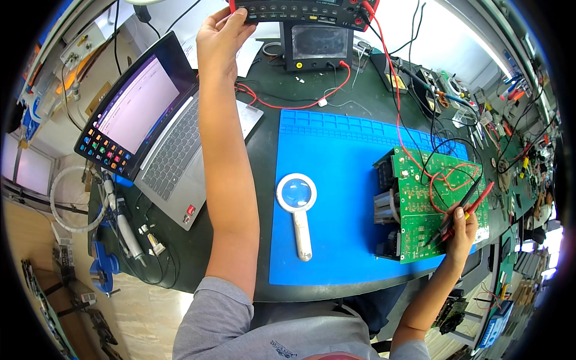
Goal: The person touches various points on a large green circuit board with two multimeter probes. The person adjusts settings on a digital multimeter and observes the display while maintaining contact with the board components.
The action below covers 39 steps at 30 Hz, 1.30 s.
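Note:
At the far edge of the table, my left hand (223,37) is at the left end of a red and black bench multimeter (300,13). One fingertip rests on its front by the buttons, and the other fingers are partly hidden at its side. My right hand (461,233) pinches a pair of test probes (461,211), one red and one black. Their tips point down at the lower part of a green circuit board (432,198); whether they touch it I cannot tell. Dark heatsinks and large components (387,207) show along the board's left side.
A blue work mat (336,240) lies under the board and a white magnifying glass (297,195). On the left stands an open laptop (171,150). A dark instrument with a screen (318,43) is below the multimeter. Red and black leads cross the right side, near cluttered tools.

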Each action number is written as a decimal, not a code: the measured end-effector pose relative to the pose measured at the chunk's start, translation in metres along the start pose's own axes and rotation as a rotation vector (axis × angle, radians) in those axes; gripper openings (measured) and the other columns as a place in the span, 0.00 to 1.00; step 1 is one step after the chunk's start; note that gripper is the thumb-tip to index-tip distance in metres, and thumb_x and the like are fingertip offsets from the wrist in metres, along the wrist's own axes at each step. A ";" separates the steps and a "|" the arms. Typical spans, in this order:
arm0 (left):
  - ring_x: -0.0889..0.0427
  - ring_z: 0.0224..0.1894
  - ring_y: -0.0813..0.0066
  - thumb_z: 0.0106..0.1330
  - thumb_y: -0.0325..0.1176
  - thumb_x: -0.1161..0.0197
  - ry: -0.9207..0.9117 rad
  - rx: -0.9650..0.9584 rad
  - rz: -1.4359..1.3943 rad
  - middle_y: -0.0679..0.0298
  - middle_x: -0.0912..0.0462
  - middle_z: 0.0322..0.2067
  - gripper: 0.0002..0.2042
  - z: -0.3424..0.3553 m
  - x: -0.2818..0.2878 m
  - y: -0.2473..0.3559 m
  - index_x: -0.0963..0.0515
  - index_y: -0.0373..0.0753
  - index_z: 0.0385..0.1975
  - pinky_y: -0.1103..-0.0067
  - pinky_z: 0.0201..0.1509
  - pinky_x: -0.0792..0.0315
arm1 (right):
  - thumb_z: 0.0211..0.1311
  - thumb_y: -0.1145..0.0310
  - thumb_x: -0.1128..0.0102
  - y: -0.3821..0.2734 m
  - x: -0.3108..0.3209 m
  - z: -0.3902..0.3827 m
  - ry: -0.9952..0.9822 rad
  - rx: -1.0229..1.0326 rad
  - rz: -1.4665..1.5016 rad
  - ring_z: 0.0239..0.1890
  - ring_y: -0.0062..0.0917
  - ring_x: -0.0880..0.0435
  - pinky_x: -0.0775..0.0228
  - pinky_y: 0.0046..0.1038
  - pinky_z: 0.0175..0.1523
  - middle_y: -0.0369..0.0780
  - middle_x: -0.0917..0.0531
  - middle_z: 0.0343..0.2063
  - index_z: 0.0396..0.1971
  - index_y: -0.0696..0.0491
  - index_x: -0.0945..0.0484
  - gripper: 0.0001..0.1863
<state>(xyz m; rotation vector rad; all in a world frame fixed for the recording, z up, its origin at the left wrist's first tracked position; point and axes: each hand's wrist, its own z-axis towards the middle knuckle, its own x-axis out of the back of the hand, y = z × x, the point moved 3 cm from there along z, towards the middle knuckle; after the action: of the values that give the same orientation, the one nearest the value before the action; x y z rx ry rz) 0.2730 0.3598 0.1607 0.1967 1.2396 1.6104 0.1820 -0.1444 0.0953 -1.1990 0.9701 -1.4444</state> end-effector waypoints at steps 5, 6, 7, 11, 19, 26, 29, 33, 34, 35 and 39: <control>0.19 0.42 0.63 0.59 0.23 0.39 -0.039 0.004 -0.001 0.46 0.27 0.42 0.23 0.003 0.004 -0.001 0.40 0.19 0.50 0.79 0.49 0.21 | 0.63 0.57 0.45 0.001 0.001 0.000 -0.024 0.000 0.001 0.14 0.12 0.32 0.44 0.14 0.18 0.34 0.26 0.18 0.31 0.56 0.28 0.15; 0.19 0.42 0.63 0.59 0.23 0.39 -0.045 0.005 0.000 0.46 0.27 0.42 0.23 0.003 0.005 -0.001 0.40 0.19 0.50 0.80 0.49 0.20 | 0.64 0.58 0.47 0.001 0.001 0.001 -0.040 0.001 0.000 0.14 0.12 0.33 0.44 0.13 0.19 0.34 0.26 0.18 0.32 0.56 0.29 0.14; 0.19 0.42 0.63 0.59 0.22 0.40 -0.051 0.006 0.000 0.46 0.27 0.42 0.22 0.003 0.005 -0.001 0.40 0.19 0.50 0.80 0.49 0.20 | 0.66 0.60 0.48 0.001 0.001 0.001 -0.056 0.002 0.000 0.15 0.12 0.33 0.44 0.13 0.19 0.35 0.26 0.19 0.33 0.56 0.29 0.13; 0.19 0.42 0.64 0.59 0.22 0.40 -0.024 -0.018 0.026 0.47 0.26 0.42 0.21 0.002 0.003 0.000 0.39 0.18 0.49 0.81 0.49 0.20 | 0.61 0.56 0.44 0.001 0.001 0.001 -0.016 0.001 -0.002 0.13 0.13 0.32 0.44 0.14 0.18 0.34 0.26 0.17 0.31 0.56 0.27 0.16; 0.18 0.41 0.64 0.60 0.23 0.40 -0.005 -0.071 0.140 0.46 0.25 0.42 0.21 -0.002 0.000 0.003 0.37 0.18 0.49 0.82 0.47 0.21 | 0.62 0.55 0.44 -0.001 -0.001 0.001 -0.015 0.003 -0.001 0.12 0.13 0.32 0.45 0.14 0.17 0.34 0.26 0.16 0.30 0.56 0.27 0.17; 0.18 0.42 0.65 0.60 0.25 0.39 -0.026 -0.067 0.139 0.46 0.25 0.42 0.22 -0.002 0.001 0.004 0.37 0.18 0.49 0.82 0.48 0.21 | 0.62 0.55 0.44 -0.002 -0.002 0.001 -0.021 0.009 -0.009 0.12 0.12 0.32 0.45 0.14 0.16 0.34 0.27 0.16 0.30 0.56 0.27 0.17; 0.18 0.42 0.65 0.60 0.24 0.40 -0.013 -0.089 0.168 0.47 0.25 0.42 0.21 -0.003 0.000 0.004 0.36 0.19 0.49 0.82 0.48 0.21 | 0.62 0.55 0.44 -0.003 -0.002 0.001 -0.025 0.007 -0.014 0.12 0.12 0.32 0.45 0.14 0.16 0.33 0.27 0.16 0.30 0.56 0.28 0.17; 0.19 0.42 0.65 0.59 0.23 0.40 -0.036 -0.065 0.156 0.46 0.26 0.43 0.21 -0.003 0.001 0.004 0.37 0.19 0.50 0.82 0.48 0.21 | 0.62 0.54 0.44 -0.003 -0.003 0.000 -0.011 0.010 -0.022 0.12 0.12 0.33 0.45 0.14 0.16 0.34 0.27 0.16 0.30 0.56 0.28 0.17; 0.19 0.42 0.65 0.59 0.23 0.40 -0.046 -0.051 0.147 0.46 0.26 0.43 0.21 -0.003 0.001 0.005 0.37 0.19 0.50 0.82 0.49 0.21 | 0.62 0.54 0.44 -0.003 -0.002 0.000 -0.007 0.011 -0.023 0.12 0.12 0.33 0.46 0.14 0.16 0.34 0.27 0.16 0.30 0.56 0.28 0.17; 0.19 0.43 0.64 0.59 0.22 0.40 -0.057 -0.055 0.151 0.46 0.27 0.44 0.21 -0.003 0.002 0.005 0.37 0.19 0.50 0.82 0.49 0.21 | 0.62 0.54 0.44 -0.003 -0.002 0.000 -0.008 0.007 -0.021 0.12 0.12 0.33 0.45 0.14 0.16 0.34 0.27 0.16 0.30 0.56 0.28 0.17; 0.19 0.43 0.64 0.59 0.20 0.41 -0.089 -0.068 0.171 0.45 0.28 0.45 0.21 -0.001 0.004 0.005 0.38 0.20 0.51 0.82 0.49 0.21 | 0.62 0.55 0.44 -0.003 -0.002 0.000 -0.011 0.009 -0.012 0.12 0.12 0.33 0.45 0.14 0.16 0.33 0.27 0.16 0.30 0.56 0.28 0.17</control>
<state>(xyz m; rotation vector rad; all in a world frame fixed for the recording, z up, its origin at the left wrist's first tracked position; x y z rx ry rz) 0.2679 0.3629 0.1626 0.3349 1.1228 1.7687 0.1819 -0.1422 0.0977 -1.2068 0.9502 -1.4484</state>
